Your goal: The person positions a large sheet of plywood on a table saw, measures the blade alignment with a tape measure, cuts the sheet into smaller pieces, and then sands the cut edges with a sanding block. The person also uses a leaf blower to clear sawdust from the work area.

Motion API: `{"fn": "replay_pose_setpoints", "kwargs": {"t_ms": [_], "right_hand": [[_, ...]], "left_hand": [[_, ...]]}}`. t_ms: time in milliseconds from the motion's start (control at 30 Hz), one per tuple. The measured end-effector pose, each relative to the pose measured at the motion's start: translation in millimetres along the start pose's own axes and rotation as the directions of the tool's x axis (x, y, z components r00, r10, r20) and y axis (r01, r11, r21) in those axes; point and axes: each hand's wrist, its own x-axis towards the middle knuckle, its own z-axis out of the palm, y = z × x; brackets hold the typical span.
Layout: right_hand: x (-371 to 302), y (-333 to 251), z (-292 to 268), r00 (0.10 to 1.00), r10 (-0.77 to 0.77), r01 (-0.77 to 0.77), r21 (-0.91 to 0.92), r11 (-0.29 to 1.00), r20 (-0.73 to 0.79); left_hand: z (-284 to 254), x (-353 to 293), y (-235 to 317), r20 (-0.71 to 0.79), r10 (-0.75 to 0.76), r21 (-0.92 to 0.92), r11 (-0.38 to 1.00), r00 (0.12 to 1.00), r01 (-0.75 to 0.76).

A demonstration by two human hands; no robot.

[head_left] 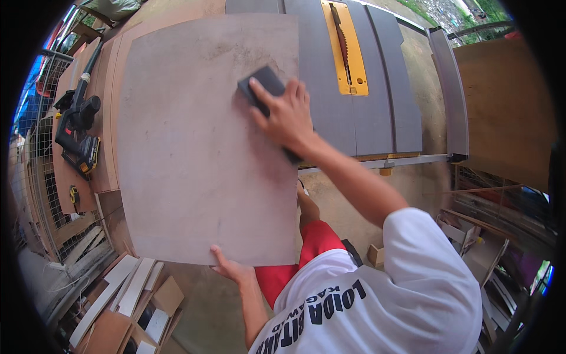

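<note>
A large pale wooden board [188, 141] lies flat in front of me, with dusty grey smudges near its far edge. My right hand [288, 115] is closed over a dark grey sanding block [266, 82] that rests on the board's right part. The block's underside is hidden. At the near edge, my left hand [233, 269] grips the board, thumb on top and the other fingers out of sight beneath.
A table saw [377, 118] stands right of the board, its toothed blade [341, 41] rising through a yellow insert. A black cordless blower [78, 118] and a tape measure [74, 197] lie at the left. Wood offcuts [135, 289] are piled at the lower left.
</note>
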Motion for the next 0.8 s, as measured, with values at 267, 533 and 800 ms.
{"fn": "replay_pose_setpoints", "kwargs": {"t_ms": [267,533,800], "right_hand": [[-43,1,-10,0.999,-0.015,0.017,-0.06,0.998,0.029],[103,63,23,0.992,0.061,-0.083,-0.202,0.976,-0.113],[-85,9,-41,0.962,-0.127,0.116,0.061,0.991,0.242]], "left_hand": [[22,-9,-34,0.245,-0.114,0.171,0.982,0.963,0.073],[-6,-12,-6,0.428,-0.284,0.278,0.945,0.858,0.174],[-7,5,-9,0.444,-0.331,0.309,0.929,0.832,0.205]]}}
